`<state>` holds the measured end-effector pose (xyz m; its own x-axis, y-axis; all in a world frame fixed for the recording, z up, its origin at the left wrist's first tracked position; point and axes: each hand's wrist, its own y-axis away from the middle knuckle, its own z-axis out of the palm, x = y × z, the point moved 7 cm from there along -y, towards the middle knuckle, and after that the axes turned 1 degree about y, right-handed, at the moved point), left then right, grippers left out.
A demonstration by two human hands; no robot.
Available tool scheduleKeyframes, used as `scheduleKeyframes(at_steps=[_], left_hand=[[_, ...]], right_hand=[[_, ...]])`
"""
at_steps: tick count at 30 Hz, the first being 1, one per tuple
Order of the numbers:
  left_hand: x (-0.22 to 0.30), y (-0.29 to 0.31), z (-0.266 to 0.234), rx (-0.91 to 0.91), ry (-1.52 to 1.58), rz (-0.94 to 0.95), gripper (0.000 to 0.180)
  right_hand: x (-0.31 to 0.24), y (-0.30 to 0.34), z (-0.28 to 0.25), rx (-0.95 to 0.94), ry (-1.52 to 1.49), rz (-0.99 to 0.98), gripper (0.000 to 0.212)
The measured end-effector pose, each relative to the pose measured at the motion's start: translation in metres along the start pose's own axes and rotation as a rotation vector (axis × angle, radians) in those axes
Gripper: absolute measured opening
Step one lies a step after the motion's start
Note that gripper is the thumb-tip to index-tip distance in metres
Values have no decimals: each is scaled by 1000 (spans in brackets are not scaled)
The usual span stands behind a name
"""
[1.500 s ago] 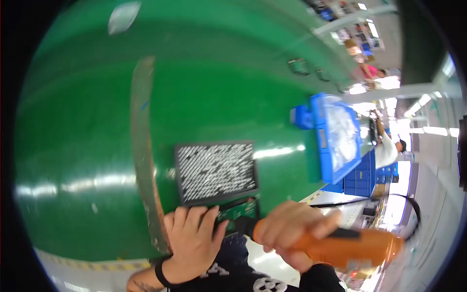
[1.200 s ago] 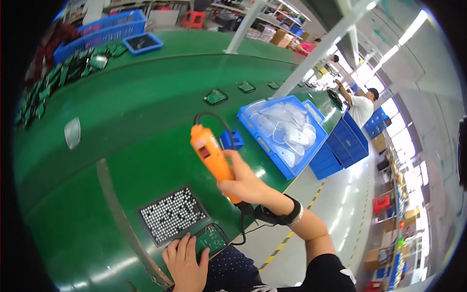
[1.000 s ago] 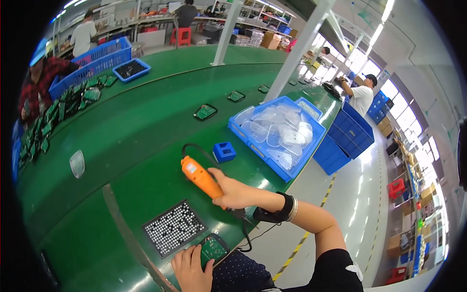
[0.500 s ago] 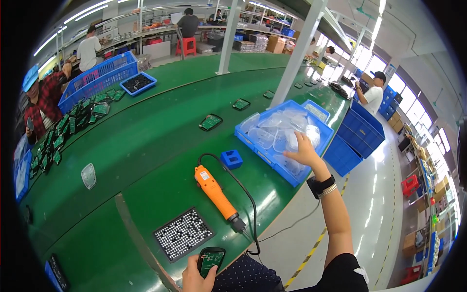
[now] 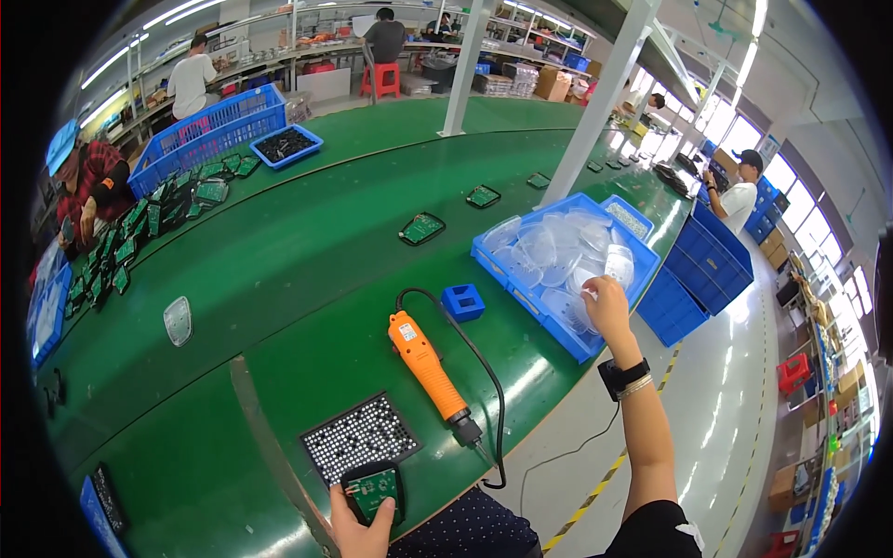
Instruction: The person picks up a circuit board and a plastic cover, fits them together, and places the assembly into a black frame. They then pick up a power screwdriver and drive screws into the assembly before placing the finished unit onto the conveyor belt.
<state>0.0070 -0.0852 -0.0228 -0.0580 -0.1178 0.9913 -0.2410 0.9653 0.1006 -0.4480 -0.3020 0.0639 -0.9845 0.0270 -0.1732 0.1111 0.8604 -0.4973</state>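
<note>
Work appears partway. Green circuit board in a dark rounded shell point(image 5: 375, 491) sits in the left hand point(image 5: 358, 532), near the front edge of the green counter point(image 5: 298, 381), overlapping in view the black rectangular plate with white dots point(image 5: 358, 430). Left grip: thumb on the board face, fingers wrapped behind, pinching it. No clear cover lies on that board; judged from this, the cover side remains undone.

Right hand point(image 5: 609, 314) is at the clear plastic covers point(image 5: 558, 244) in the blue plastic tray point(image 5: 510, 282). Right grip: fingers bunched together; cannot tell whether a cover is pinched. Orange electric screwdriver point(image 5: 428, 372) lies unheld on the counter.

Against half a second ago: right fingers, then spread above the covers, are now drawn in, lower toward the tray's near side. Board now overlaps the dotted plate; then it showed apart from it. A second ago the right hand was on the screwdriver.
</note>
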Motion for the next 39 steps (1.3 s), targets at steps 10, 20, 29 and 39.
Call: scheduleKeyframes(at_steps=[10,20,29,39], left_hand=[[54,-21,10,-153,857,-196,67],[79,-19,14,-234,1102,-83,72],[60,-10,23,-360,779,-60,72],[59,-15,20,-268,911,-125,54]], right_hand=[[-143,49,-85,-65,-1198,39,15],[-302,134,-55,-1035,-1555,27,28],[-315,130,-43,-797,-1416,-114,17],[-315,132,-39,-758,-1517,-15,21]])
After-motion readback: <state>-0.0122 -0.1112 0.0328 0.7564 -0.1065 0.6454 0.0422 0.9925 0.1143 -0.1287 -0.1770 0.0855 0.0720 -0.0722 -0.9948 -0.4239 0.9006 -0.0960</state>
